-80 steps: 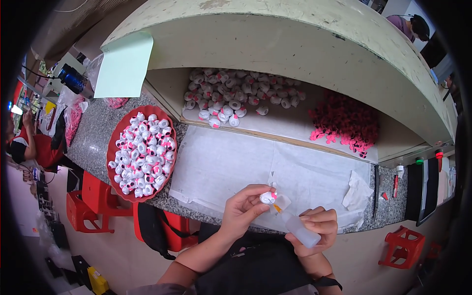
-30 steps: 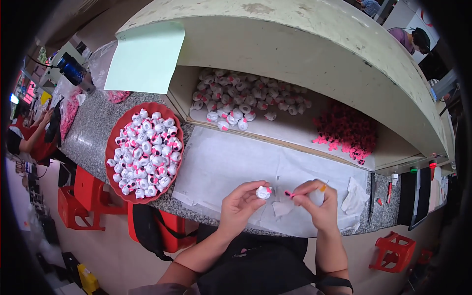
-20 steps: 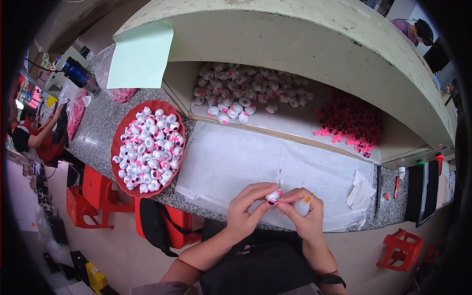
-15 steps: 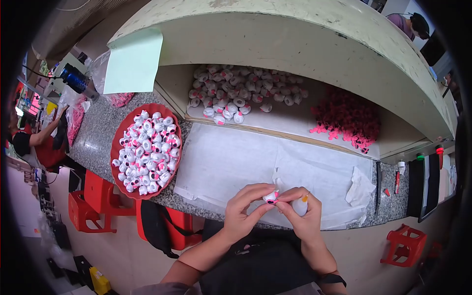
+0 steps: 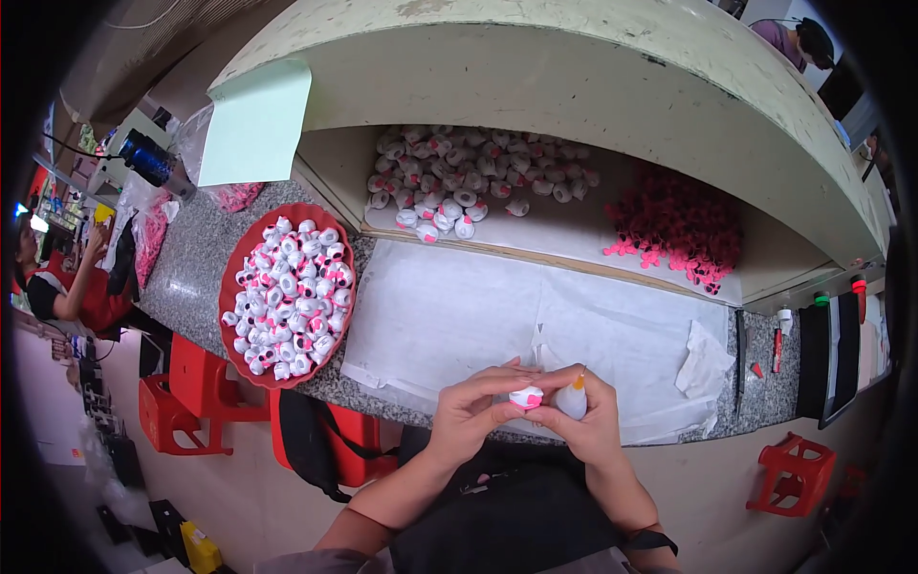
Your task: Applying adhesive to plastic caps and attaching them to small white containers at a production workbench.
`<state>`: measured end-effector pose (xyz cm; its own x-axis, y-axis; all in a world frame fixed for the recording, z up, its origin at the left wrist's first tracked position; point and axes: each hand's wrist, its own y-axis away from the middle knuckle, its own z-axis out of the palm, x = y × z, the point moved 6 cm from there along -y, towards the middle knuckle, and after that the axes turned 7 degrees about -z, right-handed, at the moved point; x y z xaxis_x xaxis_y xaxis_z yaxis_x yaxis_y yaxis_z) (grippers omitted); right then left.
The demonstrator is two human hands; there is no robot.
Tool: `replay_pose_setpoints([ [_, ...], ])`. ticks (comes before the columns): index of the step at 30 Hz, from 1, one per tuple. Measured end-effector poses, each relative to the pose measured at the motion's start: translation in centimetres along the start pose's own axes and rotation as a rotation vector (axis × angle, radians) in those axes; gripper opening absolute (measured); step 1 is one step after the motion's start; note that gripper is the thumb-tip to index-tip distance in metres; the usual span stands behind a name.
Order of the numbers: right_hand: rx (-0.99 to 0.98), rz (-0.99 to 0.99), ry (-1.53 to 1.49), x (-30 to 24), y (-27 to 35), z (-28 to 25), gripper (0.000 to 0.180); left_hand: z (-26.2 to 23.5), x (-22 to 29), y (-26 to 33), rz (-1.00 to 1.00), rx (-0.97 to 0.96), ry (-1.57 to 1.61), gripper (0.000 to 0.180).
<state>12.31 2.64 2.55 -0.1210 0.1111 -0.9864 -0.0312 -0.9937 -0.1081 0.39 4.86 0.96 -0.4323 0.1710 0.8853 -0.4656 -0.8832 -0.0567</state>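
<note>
A small white and pink piece (image 5: 526,397) is held just above the near edge of the white sheet (image 5: 449,297), in front of the dark apron (image 5: 512,517). It is pinched between the thumb and fingers of the left hand (image 5: 464,411), and its right side is met by the thumb and forefinger of the right hand (image 5: 595,421); how firmly it is pressed cannot be told. In the right hand a translucent bottle (image 5: 571,402) is also gripped, with its orange tip (image 5: 579,382) pointed upward, just beside the piece. The sheet is spread on a speckled counter (image 5: 182,263), and a crumpled scrap (image 5: 705,359) is laid near its right end. To the left, a red bowl (image 5: 231,273) is filled with white, pink and black pieces (image 5: 292,301). Beyond the sheet, in a pale shelf (image 5: 564,86), white pieces with pink patches (image 5: 459,177) are heaped on the left and pink parts (image 5: 681,234) on the right, the two heaps set apart. A green paper (image 5: 256,124) is hung at the shelf's left end. Farther left, a co-worker in red and black (image 5: 81,287) can be seen, well apart from the hands.
</note>
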Motion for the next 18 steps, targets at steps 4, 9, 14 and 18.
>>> replay_pose_setpoints([
  [4,0.000,-0.029,-0.060,0.5,0.2,-0.1,0.022,-0.1,-0.4,0.1,-0.002,-0.023,-0.014,0.025],
  [9,0.009,-0.039,-0.068,0.6,0.2,-0.2,0.020,-0.1,-0.4,-0.1,0.007,-0.022,-0.034,0.025],
  [14,0.016,0.014,-0.128,1.0,0.1,-0.5,0.017,-0.1,-0.5,-0.4,0.005,-0.036,-0.042,0.024],
  [18,-0.008,0.019,-0.138,1.4,0.0,0.2,0.017,-0.6,-0.2,-0.1,0.010,-0.012,-0.068,0.023],
])
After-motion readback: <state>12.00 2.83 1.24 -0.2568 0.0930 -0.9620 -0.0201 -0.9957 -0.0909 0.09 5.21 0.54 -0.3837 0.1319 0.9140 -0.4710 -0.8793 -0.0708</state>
